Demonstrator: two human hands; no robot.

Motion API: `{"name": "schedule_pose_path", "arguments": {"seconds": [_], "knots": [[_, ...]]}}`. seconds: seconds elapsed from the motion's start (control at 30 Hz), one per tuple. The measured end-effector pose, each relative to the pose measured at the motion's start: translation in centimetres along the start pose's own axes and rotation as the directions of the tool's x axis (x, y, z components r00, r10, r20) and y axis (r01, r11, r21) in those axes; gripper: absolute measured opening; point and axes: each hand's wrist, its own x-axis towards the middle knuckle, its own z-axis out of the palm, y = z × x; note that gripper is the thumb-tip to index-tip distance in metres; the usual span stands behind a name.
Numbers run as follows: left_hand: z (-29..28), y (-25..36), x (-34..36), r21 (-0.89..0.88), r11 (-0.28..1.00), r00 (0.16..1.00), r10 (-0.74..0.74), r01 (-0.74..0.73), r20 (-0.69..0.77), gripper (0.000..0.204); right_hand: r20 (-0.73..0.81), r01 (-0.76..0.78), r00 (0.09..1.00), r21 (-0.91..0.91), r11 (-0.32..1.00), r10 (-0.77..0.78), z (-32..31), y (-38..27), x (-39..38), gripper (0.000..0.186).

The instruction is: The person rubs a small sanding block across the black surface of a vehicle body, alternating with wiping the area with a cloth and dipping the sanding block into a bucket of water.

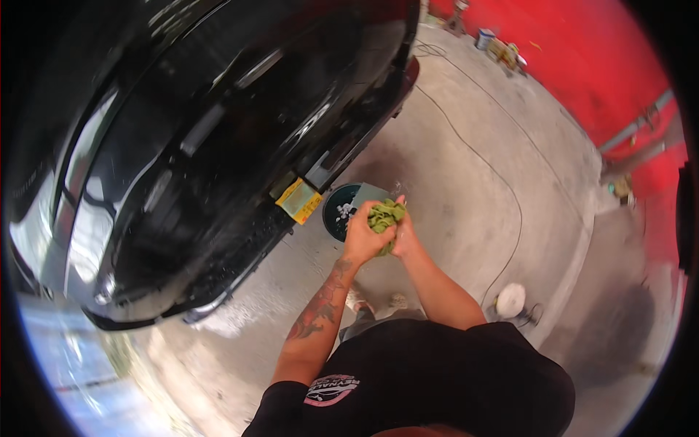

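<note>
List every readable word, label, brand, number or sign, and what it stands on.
Black shirt: pink-and-white emblem with lettering, wording not copied here.
Yellow packet: marks too small to read.
Vehicle: possible lettering at far left, too blurred.
Green cloth: none visible.

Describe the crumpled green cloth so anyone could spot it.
From the big glossy black car at upper left, go right to the round dark bucket on the grey floor. By its right side, the bare left hand and bare right hand grip the crumpled green cloth. Soft, bunched folds set it apart from the straight-edged yellow rectangle nearby.
</note>
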Motion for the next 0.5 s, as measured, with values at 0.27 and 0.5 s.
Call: {"name": "schedule_pose_path", "arguments": {"seconds": [0.27, 0.5], "knots": [[-7.2, 11.3, 17.9, 0.301, 0.864, 0.914, 0.369, -0.403, 0.165, 0.045, -0.138, 0.521, 0.839, -0.072, 0.850, -0.526, 4.3, -6.9, -0.8, 0.073], [-9.6, 27.8, 37.6, 0.746, -0.033, 0.602, 0.568, -0.665, 0.562, 0.044, -0.036, 0.565, 0.748, -0.487, 0.666, -0.662, 8.0, -12.6, 9.7, 0.073]]}}
